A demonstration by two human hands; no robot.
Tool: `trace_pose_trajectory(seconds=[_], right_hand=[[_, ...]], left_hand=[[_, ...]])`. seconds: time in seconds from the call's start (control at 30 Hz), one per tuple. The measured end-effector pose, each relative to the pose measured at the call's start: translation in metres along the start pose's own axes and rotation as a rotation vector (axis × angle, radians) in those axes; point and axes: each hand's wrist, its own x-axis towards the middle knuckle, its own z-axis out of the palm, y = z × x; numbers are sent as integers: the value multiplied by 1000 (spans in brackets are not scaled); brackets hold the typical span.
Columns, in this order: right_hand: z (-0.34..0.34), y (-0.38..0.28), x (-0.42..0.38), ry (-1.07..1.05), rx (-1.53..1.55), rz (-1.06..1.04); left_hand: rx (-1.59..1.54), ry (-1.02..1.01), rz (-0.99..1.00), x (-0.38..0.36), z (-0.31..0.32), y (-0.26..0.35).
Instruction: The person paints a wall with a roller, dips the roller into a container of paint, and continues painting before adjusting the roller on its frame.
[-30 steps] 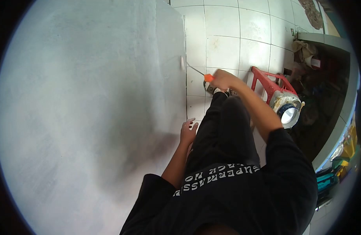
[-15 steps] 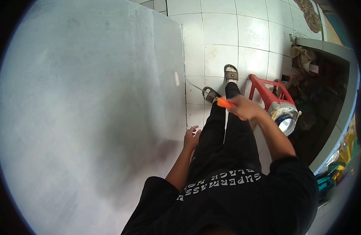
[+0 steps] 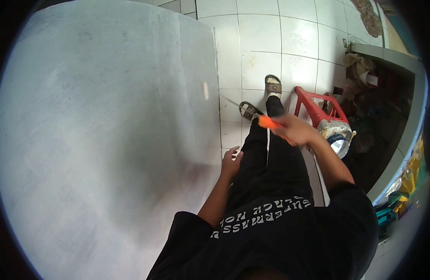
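Note:
My right hand (image 3: 294, 129) is wrapped round the orange handle of a small paint roller (image 3: 267, 122). From the handle a thin wire reaches left to a short white roller head (image 3: 206, 91), which is in front of the grey-white wall (image 3: 107, 102); whether it touches the surface cannot be told. The hand and handle are slightly blurred. My left hand (image 3: 232, 161) hangs low beside my left thigh, near the wall's edge, with its fingers apart and nothing in them.
A red plastic stool (image 3: 317, 108) stands right of my feet, with a paint-smeared container (image 3: 338, 142) on it. Farther right is a dark recess with a grey frame (image 3: 404, 60) and assorted items inside. White tiles (image 3: 259, 35) cover the floor.
The roller head has shifted slightly left and up in view. My right hand has moved a little right, and my left hand slightly right.

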Motion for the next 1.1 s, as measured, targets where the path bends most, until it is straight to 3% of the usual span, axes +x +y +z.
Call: trace_pose_trajectory(seconds=[0.1,0.23,0.33,0.43,0.47,0.5,0.57,0.7,0.83,0.87,0.9,0.93,1.03,1.1], right_hand=[[-16,-53,-113,-2,-72,-36],[-33,-73,-141,7,-244,-154],[-43,-51,-72,0,-222,-133],[-36,-20,51,69,-137,-25],[-33,10,112,73,-219,-112],[-28,10,150,100,-99,16],[-21,32,234,109,-137,32],[-20,49,293,93,-78,133],[-55,28,209,35,-175,-5],[-66,23,167,-1,-351,-260],[-73,-6,108,13,-131,53],[-81,2,74,27,-187,-62],[-95,-69,-77,-38,-253,-140],[-98,-84,-132,0,-142,-164]], left_hand=[[16,8,-50,-5,-2,-1],[70,-10,-68,0,-3,2],[55,6,-74,2,0,2],[32,19,-84,-1,5,1],[22,20,-87,-1,6,1],[28,22,-95,-1,7,0],[24,32,-124,-3,10,-3],[23,10,-151,-6,9,-3],[-32,25,-123,-7,4,13],[-33,25,-113,-6,4,11],[-35,28,-102,-5,3,10],[-44,32,-93,-3,2,13],[-69,30,-81,1,4,17],[-67,34,-34,4,8,12]])
